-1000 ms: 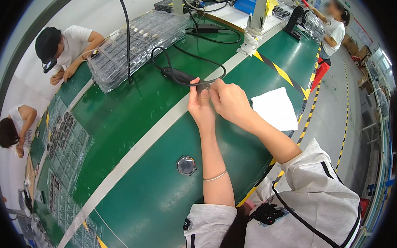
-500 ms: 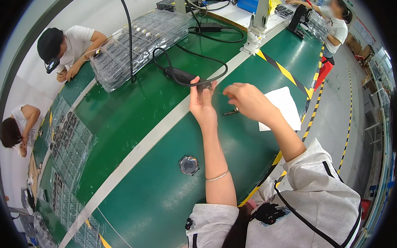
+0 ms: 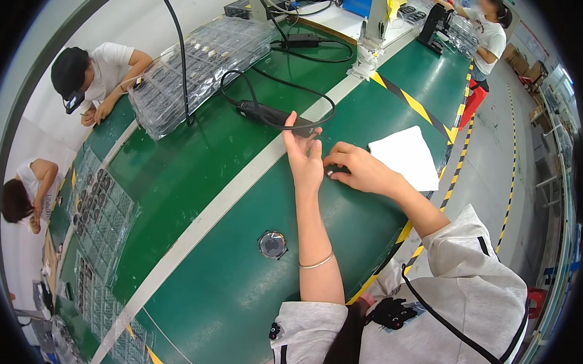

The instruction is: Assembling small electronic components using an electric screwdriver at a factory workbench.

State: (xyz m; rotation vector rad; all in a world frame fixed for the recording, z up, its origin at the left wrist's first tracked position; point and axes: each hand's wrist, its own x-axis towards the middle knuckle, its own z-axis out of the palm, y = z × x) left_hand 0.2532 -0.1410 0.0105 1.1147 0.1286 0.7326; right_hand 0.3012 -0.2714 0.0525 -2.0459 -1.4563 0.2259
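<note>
My left hand (image 3: pixel 305 157) is closed round the front end of a black corded handheld tool (image 3: pixel 263 112), which looks like an electric screwdriver. A thin tip sticks out past my fingers toward the right. My right hand (image 3: pixel 361 168) is low over the green table, just right of my left wrist, with its fingers bent together. A small pale spot shows at its fingertips; what they hold is too small to make out. A round watch case (image 3: pixel 272 245) with a dark face lies on the table, left of my left forearm.
A white sheet (image 3: pixel 406 159) lies right of my right hand. The tool's black cable loops over the table (image 3: pixel 204 268). Stacked clear plastic trays (image 3: pixel 204 69) stand at the back left, more trays (image 3: pixel 103 217) at the far left. A post (image 3: pixel 370 47) rises behind. Several people work nearby.
My right hand has come down to the table, where a small dark rod lay; the rod is now out of sight. My left hand has turned slightly, and the tool's tip now shows.
</note>
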